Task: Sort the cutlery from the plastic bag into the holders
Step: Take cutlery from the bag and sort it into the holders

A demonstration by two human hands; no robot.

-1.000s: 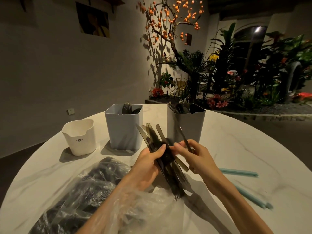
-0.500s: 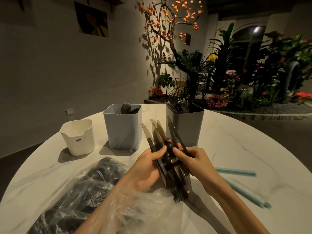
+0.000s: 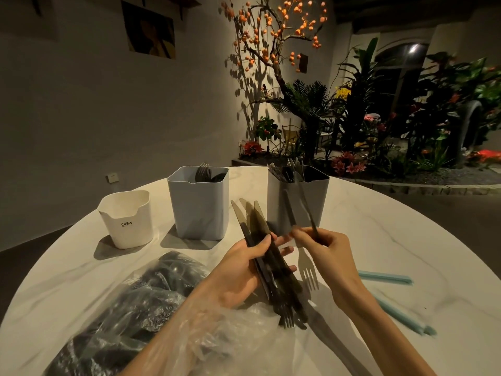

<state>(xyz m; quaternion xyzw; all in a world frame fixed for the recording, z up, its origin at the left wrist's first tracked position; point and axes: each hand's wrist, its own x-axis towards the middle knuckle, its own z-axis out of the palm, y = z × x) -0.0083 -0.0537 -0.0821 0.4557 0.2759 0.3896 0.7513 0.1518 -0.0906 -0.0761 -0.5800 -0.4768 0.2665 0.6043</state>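
Head view, left hand [image 3: 244, 270] gripping a bundle of dark knives and forks [image 3: 267, 256] above the table [image 3: 379, 240], right hand [image 3: 325, 248] pinching two knives [image 3: 301, 210] before the grey holder [image 3: 298, 202], plastic bag [image 3: 130, 308] lower left.

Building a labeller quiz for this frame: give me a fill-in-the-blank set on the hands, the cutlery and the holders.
1. The left hand grips a bundle of dark plastic ____.
2. The right hand pinches a piece of cutlery in front of the ____ holder.
3. The holder printed CRBW is ____ in colour.
4. Fork tines stick up from the ____ holder.

Missing words: cutlery; grey; white; light blue
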